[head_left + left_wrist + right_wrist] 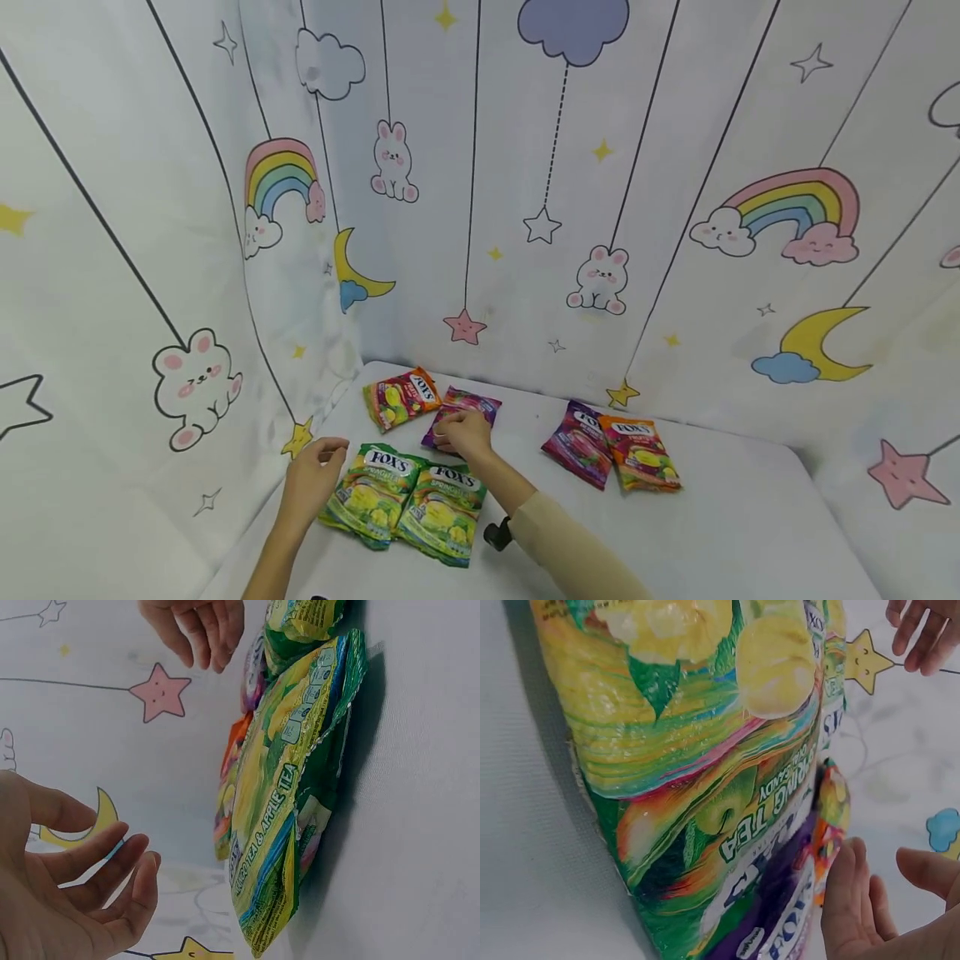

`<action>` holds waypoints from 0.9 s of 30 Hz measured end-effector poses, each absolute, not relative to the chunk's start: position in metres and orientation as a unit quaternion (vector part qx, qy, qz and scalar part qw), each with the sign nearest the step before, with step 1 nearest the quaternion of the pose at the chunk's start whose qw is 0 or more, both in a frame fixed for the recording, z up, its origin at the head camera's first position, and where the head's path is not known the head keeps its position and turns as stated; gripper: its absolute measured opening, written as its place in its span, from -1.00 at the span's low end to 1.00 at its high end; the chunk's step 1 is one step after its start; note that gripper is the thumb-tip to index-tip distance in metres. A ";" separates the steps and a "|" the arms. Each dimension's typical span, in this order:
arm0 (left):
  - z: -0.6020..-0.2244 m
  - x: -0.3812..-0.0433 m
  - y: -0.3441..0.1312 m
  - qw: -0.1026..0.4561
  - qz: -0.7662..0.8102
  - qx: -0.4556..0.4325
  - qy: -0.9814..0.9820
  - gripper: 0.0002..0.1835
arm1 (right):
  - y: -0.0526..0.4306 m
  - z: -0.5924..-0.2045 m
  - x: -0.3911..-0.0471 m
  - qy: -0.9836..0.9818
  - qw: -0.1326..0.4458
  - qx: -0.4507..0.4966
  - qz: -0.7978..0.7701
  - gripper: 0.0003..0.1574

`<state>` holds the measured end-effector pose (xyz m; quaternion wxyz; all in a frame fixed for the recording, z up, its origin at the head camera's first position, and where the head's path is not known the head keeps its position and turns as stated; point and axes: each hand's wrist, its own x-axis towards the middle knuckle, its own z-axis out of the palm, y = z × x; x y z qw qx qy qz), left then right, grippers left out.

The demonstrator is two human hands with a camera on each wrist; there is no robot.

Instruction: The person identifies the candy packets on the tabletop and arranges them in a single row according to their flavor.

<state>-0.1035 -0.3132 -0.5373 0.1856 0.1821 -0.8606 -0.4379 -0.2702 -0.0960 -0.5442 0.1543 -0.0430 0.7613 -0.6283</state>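
My left hand (313,482) hovers at the left edge of two green Fox's candy bags, its fingers loosely bent around nothing. In the left wrist view, a gap separates that hand (82,877) from the nearer green bag (289,787). Over a purple candy bag (480,405) behind the green ones is my right hand (465,433), covering part of it. Thumb and fingers of the right hand (885,907) stand apart with nothing between them in the right wrist view. The left green bag (375,496) and the right green bag (444,512) lie side by side.
An orange candy bag (401,398) lies at the back left. Farther right, a second purple bag (581,446) touches another orange bag (640,454). A small black object (497,536) shows by the right sleeve. Patterned white cloth walls (510,283) border the white table (720,533).
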 end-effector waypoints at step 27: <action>-0.560 -0.171 -0.341 0.167 -0.428 0.181 -0.869 -0.70 | -0.135 -0.557 -0.294 0.724 0.192 -0.020 -0.662 -0.81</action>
